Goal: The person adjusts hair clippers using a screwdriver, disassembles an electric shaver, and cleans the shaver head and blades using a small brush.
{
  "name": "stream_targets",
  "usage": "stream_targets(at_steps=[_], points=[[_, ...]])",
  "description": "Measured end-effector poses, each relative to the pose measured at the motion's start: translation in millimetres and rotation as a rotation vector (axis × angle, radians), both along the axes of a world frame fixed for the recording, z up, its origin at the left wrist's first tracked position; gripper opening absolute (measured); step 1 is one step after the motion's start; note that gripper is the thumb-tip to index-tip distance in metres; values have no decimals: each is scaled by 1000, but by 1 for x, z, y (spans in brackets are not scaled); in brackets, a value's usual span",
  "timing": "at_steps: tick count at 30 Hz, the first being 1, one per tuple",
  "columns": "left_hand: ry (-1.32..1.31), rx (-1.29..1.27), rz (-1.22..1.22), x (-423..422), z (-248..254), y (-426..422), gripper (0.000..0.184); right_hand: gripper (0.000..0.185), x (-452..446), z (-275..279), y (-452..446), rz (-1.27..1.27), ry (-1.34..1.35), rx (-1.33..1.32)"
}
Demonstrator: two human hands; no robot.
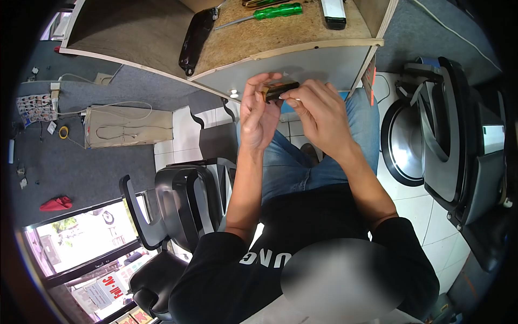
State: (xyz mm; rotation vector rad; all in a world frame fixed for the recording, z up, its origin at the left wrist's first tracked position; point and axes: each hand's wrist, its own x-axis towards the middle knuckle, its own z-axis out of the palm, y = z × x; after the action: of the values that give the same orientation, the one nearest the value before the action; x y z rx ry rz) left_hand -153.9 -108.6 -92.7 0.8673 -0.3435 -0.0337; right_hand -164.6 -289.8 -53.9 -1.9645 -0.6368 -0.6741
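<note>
Both my left hand [257,112] and right hand [320,113] hold a dark object [285,89] between them, likely light, fragile, best edge-held.

The held piece [280,92] is black-and-amber, the screwdriver handle [278,11] green.

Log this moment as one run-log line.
left hand: holding small dark object | right hand: fingers at object | brown board shelf: green-handled screwdriver

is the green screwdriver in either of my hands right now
No, the screwdriver lies on the shelf, apart from both the left hand and the right hand.
</note>
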Motion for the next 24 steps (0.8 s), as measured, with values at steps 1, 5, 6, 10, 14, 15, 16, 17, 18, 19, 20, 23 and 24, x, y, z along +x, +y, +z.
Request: stream_targets(at_steps=[1, 5, 6, 10, 14, 15, 16, 17, 18, 19, 20, 23, 24], points=[[-1, 4, -11, 0, 0, 0, 51, 6, 0, 0, 1, 17, -4, 19], [3, 12, -23, -2, 4, -3, 50, 5, -3, 0, 4, 2, -18, 8], [4, 12, -21, -2, 4, -3, 50, 5, -3, -1, 4, -25, -22, -17], [10, 41, 7, -1, 3, -2, 49, 8, -1, -2, 2, -27, 12, 64], [-7, 58, 15, -1, 2, -3, 49, 10, 0, -2, 2, -65, -42, 80], [-18, 65, 10, -1, 1, -2, 51, 10, 1, -2, 2, -78, -70, 56], [-20, 68, 8, 0, 1, -2, 51, 10, 1, -3, 3, -65, -59, 37], [-23, 71, 5, 0, 1, -2, 51, 10, 1, -5, 4, -52, -49, 18], [-27, 74, 4, 0, 1, -2, 51, 11, 0, -6, 5, -38, -40, 0], [-20, 68, 1, 1, 1, -2, 51, 11, 0, -4, 4, -2, -34, 63], [-12, 62, 0, 0, 0, -2, 51, 12, -1, -2, 4, 35, -27, 126], [-5, 65, 2, -1, 0, 0, 50, 14, 2, -2, 2, -8, -73, 74], [-7, 68, 1, 0, 0, 0, 50, 15, 4, -3, 1, -51, -102, 15]])
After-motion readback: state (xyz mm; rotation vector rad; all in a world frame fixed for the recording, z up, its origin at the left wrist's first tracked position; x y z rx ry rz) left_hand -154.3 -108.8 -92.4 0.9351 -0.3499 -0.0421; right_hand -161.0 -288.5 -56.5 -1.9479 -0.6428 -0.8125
